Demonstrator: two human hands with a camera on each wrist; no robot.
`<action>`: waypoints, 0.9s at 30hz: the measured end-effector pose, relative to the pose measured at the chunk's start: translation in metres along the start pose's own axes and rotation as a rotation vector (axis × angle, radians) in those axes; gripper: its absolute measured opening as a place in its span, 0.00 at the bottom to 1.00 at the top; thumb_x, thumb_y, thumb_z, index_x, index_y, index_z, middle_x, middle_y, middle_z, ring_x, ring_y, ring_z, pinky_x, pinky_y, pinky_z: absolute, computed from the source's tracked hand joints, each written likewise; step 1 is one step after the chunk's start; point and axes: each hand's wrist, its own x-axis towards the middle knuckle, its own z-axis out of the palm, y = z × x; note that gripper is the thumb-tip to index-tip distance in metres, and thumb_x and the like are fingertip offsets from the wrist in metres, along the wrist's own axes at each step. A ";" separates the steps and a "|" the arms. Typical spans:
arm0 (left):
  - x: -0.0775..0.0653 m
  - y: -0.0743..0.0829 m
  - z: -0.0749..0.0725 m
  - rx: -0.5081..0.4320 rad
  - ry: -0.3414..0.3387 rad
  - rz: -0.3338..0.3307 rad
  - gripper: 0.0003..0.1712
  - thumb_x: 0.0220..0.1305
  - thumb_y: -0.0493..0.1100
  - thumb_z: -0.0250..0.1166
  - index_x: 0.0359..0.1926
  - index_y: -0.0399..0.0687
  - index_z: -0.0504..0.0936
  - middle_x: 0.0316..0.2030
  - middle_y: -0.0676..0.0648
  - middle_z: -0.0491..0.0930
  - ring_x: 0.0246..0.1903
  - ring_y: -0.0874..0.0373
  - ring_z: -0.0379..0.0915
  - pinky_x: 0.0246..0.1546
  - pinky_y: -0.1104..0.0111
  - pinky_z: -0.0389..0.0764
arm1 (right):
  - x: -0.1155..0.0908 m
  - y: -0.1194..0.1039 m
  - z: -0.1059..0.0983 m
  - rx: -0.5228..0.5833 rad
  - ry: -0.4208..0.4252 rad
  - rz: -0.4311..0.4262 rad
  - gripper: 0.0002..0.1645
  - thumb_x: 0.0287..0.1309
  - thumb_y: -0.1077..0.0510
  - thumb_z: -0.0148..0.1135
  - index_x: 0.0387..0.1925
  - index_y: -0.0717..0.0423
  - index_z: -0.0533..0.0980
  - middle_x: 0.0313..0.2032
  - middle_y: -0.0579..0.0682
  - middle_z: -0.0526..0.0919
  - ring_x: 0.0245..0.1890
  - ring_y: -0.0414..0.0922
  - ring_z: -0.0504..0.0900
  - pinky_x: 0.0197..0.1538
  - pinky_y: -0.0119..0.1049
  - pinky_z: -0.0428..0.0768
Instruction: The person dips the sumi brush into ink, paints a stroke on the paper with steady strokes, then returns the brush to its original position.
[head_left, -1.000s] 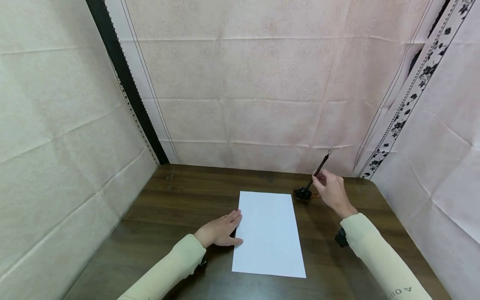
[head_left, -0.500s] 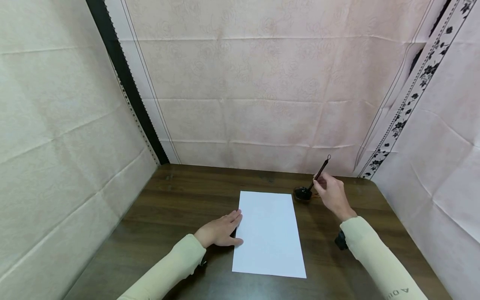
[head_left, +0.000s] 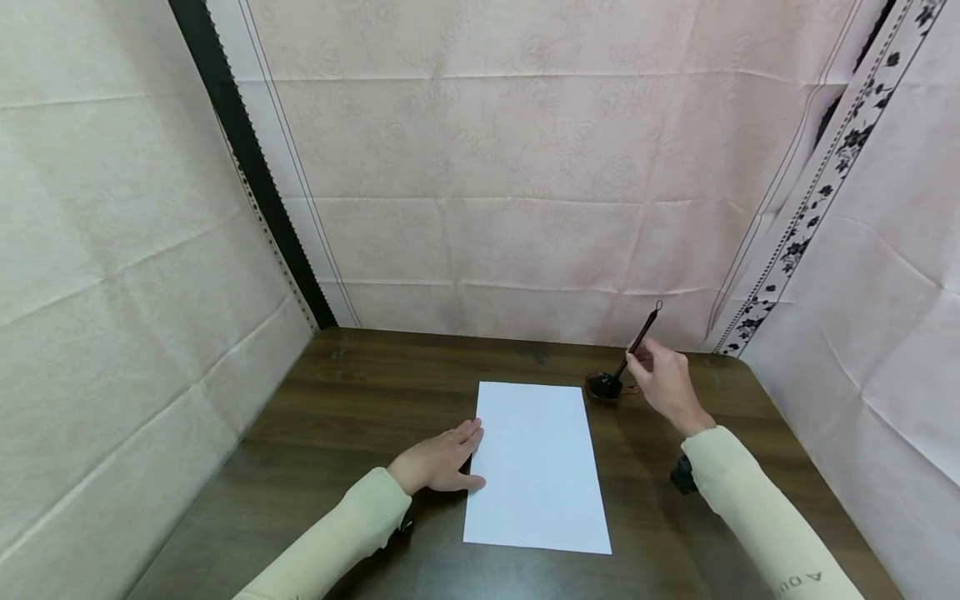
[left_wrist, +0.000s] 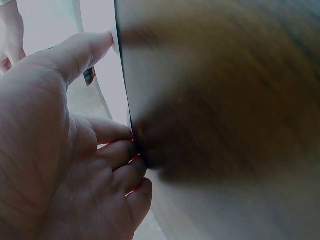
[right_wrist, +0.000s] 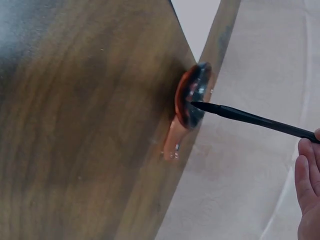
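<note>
A white sheet of paper (head_left: pixel 536 467) lies on the brown wooden table. Its left edge is touched by my left hand (head_left: pixel 438 461), whose fingers and thumb lie fairly straight; the left wrist view shows the thumb and fingertips at the paper's edge. My right hand (head_left: pixel 667 385) pinches a dark ink brush (head_left: pixel 643 332) with a loop at its top end. Tilted, the brush has its black tip (right_wrist: pixel 200 105) at a small orange-brown dish (right_wrist: pixel 171 142) of black ink, just right of the paper's far corner. Whether the tip touches the ink I cannot tell.
Brown wood-grain table (head_left: pixel 360 392) extends to a far edge against a hanging pale cloth (head_left: pixel 480 183). Similar cloth walls stand at the left (head_left: pixel 127 275) and right (head_left: pixel 877 333), the right one with a black floral border.
The brush dipped slightly lower half a second ago and is now raised again over the dish. My left hand and the paper stay in place.
</note>
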 end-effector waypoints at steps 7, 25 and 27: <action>0.000 -0.002 0.001 -0.012 0.000 -0.006 0.53 0.72 0.66 0.63 0.84 0.43 0.53 0.86 0.44 0.49 0.85 0.50 0.46 0.83 0.52 0.58 | 0.008 -0.001 -0.003 -0.005 -0.002 0.005 0.06 0.71 0.63 0.64 0.44 0.63 0.83 0.39 0.60 0.91 0.40 0.56 0.90 0.44 0.52 0.87; 0.001 0.000 0.000 0.001 -0.006 -0.013 0.53 0.72 0.66 0.62 0.84 0.43 0.53 0.86 0.45 0.48 0.85 0.50 0.45 0.83 0.54 0.58 | 0.003 0.004 0.000 -0.022 -0.002 0.000 0.07 0.70 0.65 0.65 0.47 0.64 0.83 0.39 0.61 0.90 0.41 0.57 0.91 0.43 0.55 0.87; 0.001 0.000 0.000 -0.002 -0.005 -0.013 0.53 0.72 0.66 0.62 0.84 0.43 0.53 0.86 0.45 0.48 0.85 0.50 0.45 0.83 0.53 0.58 | 0.003 0.005 0.000 -0.027 0.002 -0.009 0.07 0.70 0.66 0.66 0.46 0.64 0.83 0.39 0.61 0.90 0.40 0.57 0.91 0.43 0.55 0.87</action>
